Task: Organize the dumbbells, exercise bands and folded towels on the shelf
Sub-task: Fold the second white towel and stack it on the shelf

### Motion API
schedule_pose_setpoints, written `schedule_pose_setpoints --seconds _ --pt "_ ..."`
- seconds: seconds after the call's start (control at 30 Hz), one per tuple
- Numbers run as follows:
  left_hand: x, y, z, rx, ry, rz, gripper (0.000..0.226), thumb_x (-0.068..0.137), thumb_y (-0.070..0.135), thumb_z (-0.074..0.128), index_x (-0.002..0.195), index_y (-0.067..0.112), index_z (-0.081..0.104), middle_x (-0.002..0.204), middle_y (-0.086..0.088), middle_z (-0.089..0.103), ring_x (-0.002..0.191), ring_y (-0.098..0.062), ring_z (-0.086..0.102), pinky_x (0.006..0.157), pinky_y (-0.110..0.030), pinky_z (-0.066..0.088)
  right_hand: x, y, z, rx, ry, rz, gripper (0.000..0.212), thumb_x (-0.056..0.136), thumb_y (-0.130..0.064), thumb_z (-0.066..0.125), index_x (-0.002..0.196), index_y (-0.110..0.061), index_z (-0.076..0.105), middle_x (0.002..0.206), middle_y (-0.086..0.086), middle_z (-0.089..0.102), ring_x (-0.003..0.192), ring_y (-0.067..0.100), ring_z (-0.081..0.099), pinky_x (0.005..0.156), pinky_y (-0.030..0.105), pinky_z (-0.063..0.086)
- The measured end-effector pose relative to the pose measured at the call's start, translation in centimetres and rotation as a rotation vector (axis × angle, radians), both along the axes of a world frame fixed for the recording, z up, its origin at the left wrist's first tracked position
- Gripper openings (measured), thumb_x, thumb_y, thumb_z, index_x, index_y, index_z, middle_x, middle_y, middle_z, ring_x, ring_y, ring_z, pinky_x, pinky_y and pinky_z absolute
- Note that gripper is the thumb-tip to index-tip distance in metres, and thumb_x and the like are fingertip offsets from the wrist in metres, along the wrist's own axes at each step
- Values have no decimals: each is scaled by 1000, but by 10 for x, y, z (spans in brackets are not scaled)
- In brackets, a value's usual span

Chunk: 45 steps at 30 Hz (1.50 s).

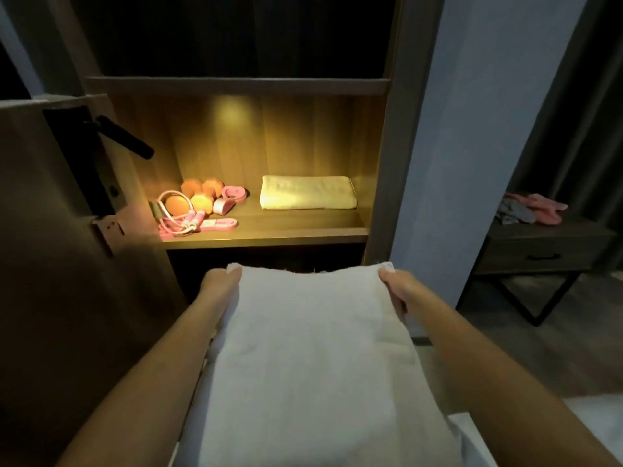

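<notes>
Pinched at its far corners by left hand (220,288) and right hand (396,288) alike: folded white cloth towel (313,348), long axis pointing toward the lit wooden shelf (263,235) just ahead. Lying crosswise there, right of centre, folded cream towel (307,192).

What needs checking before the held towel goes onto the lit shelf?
1. Left hand grips held towel at its left edge: ok.
2. Right hand grips its right edge: ok.
3. Held towel folded and lying flat: ok.
4. Top of shelved towel bare for stacking: ok.
5. Dumbbells and bands apart from shelved towel on the shelf: ok.
6. Folds on held towel's underside tidy: cannot tell, hidden.
</notes>
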State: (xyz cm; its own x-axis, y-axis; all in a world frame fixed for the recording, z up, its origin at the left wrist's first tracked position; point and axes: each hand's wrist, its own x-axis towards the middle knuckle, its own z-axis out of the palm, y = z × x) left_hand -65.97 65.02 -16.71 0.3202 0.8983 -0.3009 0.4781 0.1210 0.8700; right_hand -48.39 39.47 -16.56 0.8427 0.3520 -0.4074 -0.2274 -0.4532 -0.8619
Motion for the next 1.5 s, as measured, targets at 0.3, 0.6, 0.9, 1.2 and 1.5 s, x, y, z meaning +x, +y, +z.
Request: schedule_pose_setpoints --seconds 0.3,0.6,0.9,1.2,1.5 --pt "25 12 -107 -69 450 -159 48 104 34 36 135 -1 48 138 -23 49 124 -39 48 94 -36 39 28 39 -106 -349 102 -36 53 103 -42 31 137 -5 47 132 18 56 113 34 57 87 36 43" --pt "17 2 -107 -191 514 -202 47 99 40 34 129 7 50 109 -12 56 95 -29 56 83 -36 45 25 31 -117 -450 78 105 51 102 -38 36 146 -11 37 143 13 47 123 32 51 93 37 39" --pt "-25 -27 -79 239 112 -104 27 100 33 45 101 10 59 97 -8 59 86 -24 58 64 -31 44 -1 -2 -89 -183 -445 44 20 98 -31 50 108 -13 53 99 3 58 86 17 56 69 26 41" --pt "-10 -7 -109 -278 387 -52 40 102 34 41 127 5 51 100 -12 55 80 -21 49 64 -31 36 3 16 -104 -253 -78 63 28 101 -36 44 119 -15 52 114 7 61 87 13 54 75 31 41" --pt "-21 13 -107 -541 237 -171 48 93 47 58 127 13 54 122 -13 60 111 -31 57 91 -44 48 16 -1 -89 -198 326 99 49 94 -45 56 138 -24 46 124 5 61 106 27 60 95 47 50"
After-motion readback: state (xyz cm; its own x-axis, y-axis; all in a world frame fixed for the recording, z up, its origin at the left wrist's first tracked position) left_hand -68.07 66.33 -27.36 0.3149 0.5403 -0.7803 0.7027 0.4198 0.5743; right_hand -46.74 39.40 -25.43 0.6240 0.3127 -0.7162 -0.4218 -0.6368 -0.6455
